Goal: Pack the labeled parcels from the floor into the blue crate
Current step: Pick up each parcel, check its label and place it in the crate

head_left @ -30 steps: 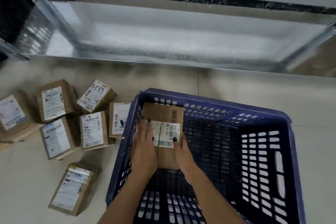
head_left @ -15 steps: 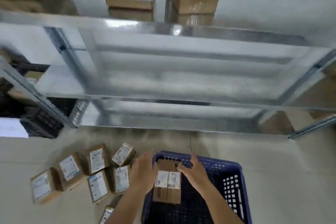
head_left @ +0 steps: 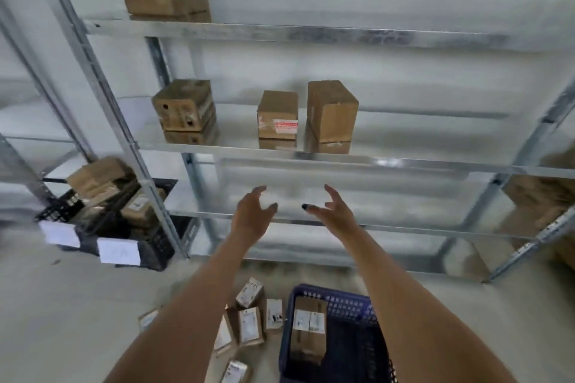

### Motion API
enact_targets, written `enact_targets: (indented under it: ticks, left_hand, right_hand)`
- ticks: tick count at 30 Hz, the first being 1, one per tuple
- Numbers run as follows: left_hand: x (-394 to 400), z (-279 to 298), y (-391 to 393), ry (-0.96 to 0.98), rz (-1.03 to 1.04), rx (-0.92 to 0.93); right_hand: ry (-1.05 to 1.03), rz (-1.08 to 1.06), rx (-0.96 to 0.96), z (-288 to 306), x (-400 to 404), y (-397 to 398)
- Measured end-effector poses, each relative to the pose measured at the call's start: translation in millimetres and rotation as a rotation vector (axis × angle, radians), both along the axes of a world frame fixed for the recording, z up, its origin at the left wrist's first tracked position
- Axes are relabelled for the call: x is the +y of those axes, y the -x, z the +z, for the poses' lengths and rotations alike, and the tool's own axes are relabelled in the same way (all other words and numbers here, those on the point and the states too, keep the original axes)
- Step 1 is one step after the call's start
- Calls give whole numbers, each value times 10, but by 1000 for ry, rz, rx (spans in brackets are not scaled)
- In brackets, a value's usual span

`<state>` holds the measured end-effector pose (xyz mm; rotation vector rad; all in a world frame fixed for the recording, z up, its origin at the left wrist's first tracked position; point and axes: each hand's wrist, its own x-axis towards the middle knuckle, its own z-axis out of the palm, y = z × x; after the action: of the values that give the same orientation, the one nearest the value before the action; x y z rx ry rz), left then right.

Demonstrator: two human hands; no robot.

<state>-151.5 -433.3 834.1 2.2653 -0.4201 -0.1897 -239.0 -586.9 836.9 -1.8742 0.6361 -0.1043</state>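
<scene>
Both arms reach forward, raised in front of the metal shelves (head_left: 311, 162). The left hand (head_left: 252, 214) and the right hand (head_left: 333, 211) are empty, fingers spread and loosely bent, well apart from each other. Near the bottom, the blue crate (head_left: 342, 305) sits on the floor (head_left: 62, 305) with one labeled parcel (head_left: 308, 326) leaning against its left wall. More parcels (head_left: 249, 323) lie on the floor just left of the crate. Cardboard boxes (head_left: 331, 112) stand on the far shelves.
</scene>
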Motion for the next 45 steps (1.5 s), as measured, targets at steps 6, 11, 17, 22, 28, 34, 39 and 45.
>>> enact_targets:
  ticks: [6, 11, 17, 22, 28, 34, 39, 45]
  left_hand:
    - [731, 508, 503, 26, 53, -33]
    - [1341, 618, 684, 16, 105, -30]
    - [1952, 220, 562, -30, 135, 54]
    - [2416, 25, -39, -28, 96, 100]
    - [3151, -250, -802, -51, 91, 187]
    - [3670, -874, -1218, -116, 94, 303]
    - [3740, -1480, -1541, -158, 90, 369]
    - [3770, -2366, -1973, -142, 236, 510]
  right_hand:
    - [-22, 68, -12, 402, 683, 419]
    - [-46, 114, 0, 447, 1215, 506]
    - [-14, 152, 73, 97, 1841, 279]
    - [-39, 141, 118, -161, 2380, -240]
    - [-104, 119, 138, -377, 3090, -1047]
    - [-155, 172, 188, -923, 3663, -1564]
    - [-202, 166, 294, -1517, 3741, -1913]
    - [-266, 187, 387, -2418, 3606, -2399]
